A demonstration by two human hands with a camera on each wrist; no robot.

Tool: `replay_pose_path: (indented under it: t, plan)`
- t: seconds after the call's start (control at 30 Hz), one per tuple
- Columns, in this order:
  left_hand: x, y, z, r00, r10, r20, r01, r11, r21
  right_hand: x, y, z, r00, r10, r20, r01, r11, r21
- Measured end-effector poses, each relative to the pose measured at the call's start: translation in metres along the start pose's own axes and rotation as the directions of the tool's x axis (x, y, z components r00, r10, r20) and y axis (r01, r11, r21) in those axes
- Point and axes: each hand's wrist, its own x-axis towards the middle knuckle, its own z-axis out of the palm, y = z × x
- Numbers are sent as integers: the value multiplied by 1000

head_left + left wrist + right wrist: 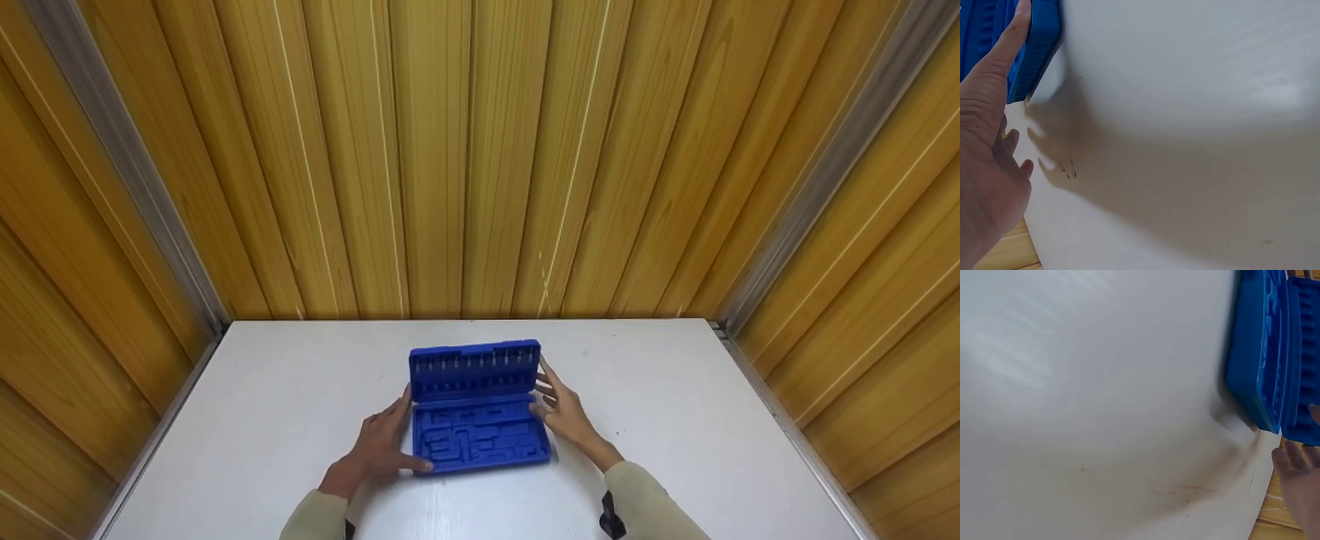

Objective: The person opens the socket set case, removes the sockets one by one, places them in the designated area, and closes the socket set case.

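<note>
A blue plastic tool case (481, 471) stands open on the white table, turned slightly. Its raised lid (474, 350) holds a row of small metal bits (469, 362). Moulded recesses shaped for tools fill the base (480, 439), with no tools visible in them. At the case's left side is my left hand (381, 442), its straight thumb (1008, 42) lying on the front left corner of the rim. My right hand (568, 418) holds the lid's right edge, thumb in front near the hinge and fingers at the side; their tips are partly hidden behind the lid.
The white tabletop (285, 390) runs back to a wall of yellow wood-look panels (435, 165). Similar panels stand at left and right, with grey metal strips (780, 217) in the corners. Small dark marks (1069, 169) dot the table surface.
</note>
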Motion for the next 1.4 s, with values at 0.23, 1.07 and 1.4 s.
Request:
replay_pose_path:
  t: [0.23, 1.07, 1.4]
  plan:
    - [1, -1, 1, 1000, 18, -4, -18, 1000, 7, -2, 4, -6, 982, 6, 186, 1, 999, -36]
    - [0, -1, 4, 998, 43, 34, -43, 999, -8, -8, 3, -14, 971, 20, 237, 16, 989, -147]
    - [9, 2, 0, 996, -15, 87, 12, 999, 31, -3, 1, -20, 954, 74, 292, -14, 980, -201]
